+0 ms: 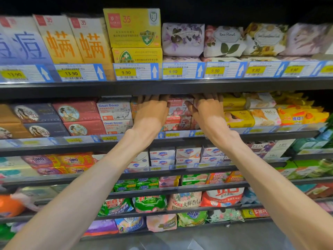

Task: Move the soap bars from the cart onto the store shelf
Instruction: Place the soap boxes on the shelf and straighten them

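Both hands, left hand (150, 110) and right hand (207, 112), press flat-fingered against two stacked pink Goat Soap boxes (177, 112).

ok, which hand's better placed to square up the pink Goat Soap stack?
Probably the right hand: its thumb lies against the pink Goat Soap boxes, fingers reaching over their top. The left hand is on the stack's other side, mostly covering the neighbouring orange boxes. Close call.

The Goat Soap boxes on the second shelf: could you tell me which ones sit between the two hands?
The pink Goat Soap boxes, stacked between the left hand and right hand. The white Goat Soap boxes lie left of both hands.
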Tool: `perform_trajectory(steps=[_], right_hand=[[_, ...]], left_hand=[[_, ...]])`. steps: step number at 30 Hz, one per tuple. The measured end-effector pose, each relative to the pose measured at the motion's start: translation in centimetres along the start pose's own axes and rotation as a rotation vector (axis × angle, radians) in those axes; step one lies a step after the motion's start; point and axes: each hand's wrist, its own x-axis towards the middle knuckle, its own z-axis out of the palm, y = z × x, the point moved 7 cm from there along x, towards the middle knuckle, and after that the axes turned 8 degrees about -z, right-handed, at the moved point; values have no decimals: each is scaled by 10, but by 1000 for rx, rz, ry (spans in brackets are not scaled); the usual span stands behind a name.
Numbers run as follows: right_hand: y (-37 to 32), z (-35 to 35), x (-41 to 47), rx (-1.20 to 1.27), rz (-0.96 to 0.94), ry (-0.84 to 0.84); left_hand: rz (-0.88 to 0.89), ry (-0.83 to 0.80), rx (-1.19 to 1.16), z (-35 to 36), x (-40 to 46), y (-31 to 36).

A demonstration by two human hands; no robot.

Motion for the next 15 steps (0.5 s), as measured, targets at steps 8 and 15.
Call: perform_trajectory(steps=[8, 15], right_hand=[[-1, -3, 0, -10, -18, 7], [1, 3, 1, -17, -25, -12]], left_hand=[[41, 134, 19, -4, -3, 2], [42, 78, 10, -9, -7, 2]])
